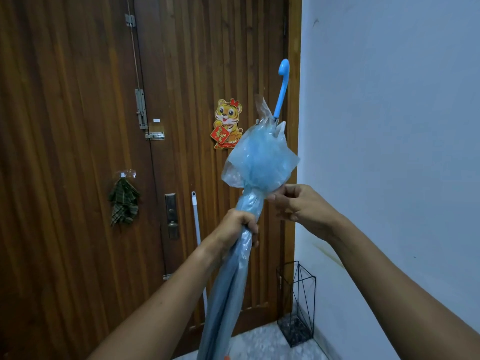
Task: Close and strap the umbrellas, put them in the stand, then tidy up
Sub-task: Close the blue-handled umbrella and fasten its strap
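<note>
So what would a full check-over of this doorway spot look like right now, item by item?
Surface: speckled floor, only a strip in view.
Job's things: blue umbrella folded, handle up, canopy loose above the grip; wire stand in the corner.
Clutter: white pole against the wooden door; green cloth on a hook.
Hands: left hand grips the umbrella; right hand pinches it higher up.
Cables: nothing seen.
Surroundings: tiger sticker on the door, pale wall.
</note>
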The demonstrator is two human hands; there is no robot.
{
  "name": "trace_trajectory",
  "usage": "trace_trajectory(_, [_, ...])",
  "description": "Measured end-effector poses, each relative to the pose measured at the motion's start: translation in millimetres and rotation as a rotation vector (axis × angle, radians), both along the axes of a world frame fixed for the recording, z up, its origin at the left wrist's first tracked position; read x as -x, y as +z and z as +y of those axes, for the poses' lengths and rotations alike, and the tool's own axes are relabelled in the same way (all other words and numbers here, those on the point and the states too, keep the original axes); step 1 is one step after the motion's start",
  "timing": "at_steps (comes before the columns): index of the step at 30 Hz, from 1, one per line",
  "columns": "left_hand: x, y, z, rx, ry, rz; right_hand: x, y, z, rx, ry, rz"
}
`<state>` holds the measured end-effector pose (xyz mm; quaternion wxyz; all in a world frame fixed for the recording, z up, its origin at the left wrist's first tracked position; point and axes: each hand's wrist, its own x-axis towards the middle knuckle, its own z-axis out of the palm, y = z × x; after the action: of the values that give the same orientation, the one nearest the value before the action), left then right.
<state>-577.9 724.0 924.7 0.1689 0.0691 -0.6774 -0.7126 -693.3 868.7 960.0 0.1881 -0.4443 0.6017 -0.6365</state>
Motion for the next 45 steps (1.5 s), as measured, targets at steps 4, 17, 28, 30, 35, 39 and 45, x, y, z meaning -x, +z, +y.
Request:
trace_trajectory(4, [-7.1, 8.6, 4.0, -0.211, -0.399, 0.007, -2.4, -0.3, -1.7, 0.078, 0.182, -0.175])
trace_trajectory(17, [10.5, -12.8, 28.8, 0.372, 0.38, 0.102, -17.4, -2.6, -23.2, 0.132, -0.329, 0.172])
trace_trajectory(28, [1.0, 1.7, 13.4, -0.036, 0.152, 0.263, -17.1, -6.9, -17.7, 0.192, -0.179, 0.064])
trace_trajectory(30, [1.7, 3.0, 12.5, -0.117, 0.029, 0.296, -14.0, -6.4, -17.9, 0.211, -0.138, -0.002])
trace_trajectory(35, [-4.0, 7.2, 15.5, -0.179, -0.165, 0.308, -11.8, -0.1, -17.1, 0.193, 0.033, -0.224])
trace_trajectory(39, [-8.8, 11.8, 9.9, 0.179, 0.118, 0.29, -12.8, 0.5, -15.6, 0.226, -0.045, -0.199])
trace_trajectory(45, [-0.2, 4.8, 14.7, 0.395, 0.429, 0.336, -18.4, -6.4, -29.2, 0.215, -0.292, 0.05])
